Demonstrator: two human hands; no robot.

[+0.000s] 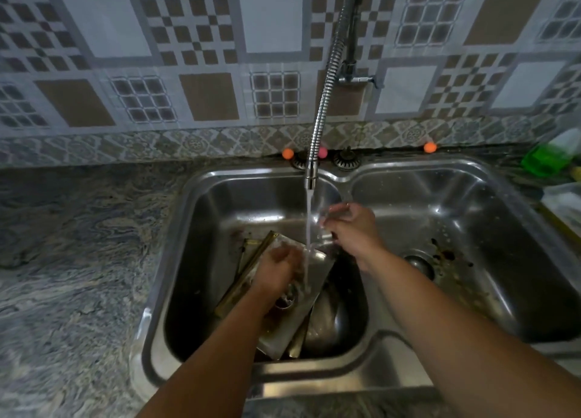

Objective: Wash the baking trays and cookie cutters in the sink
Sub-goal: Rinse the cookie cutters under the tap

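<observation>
Baking trays [309, 287] lie stacked and tilted in the left basin of the double steel sink [465, 178], the top one wet under water [308, 216] falling from the flexible faucet [327, 81]. Left hand [278, 268] presses on that top tray, fingers curled, grip blurred, can't tell what it holds. Right hand [352, 226] sits by the stream, fingers pinched on something small and unclear.

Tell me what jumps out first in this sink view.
Water runs from the flexible tap into the left basin, onto a tilted baking tray. The left hand rests on the tray; the right hand is beside the stream.
</observation>
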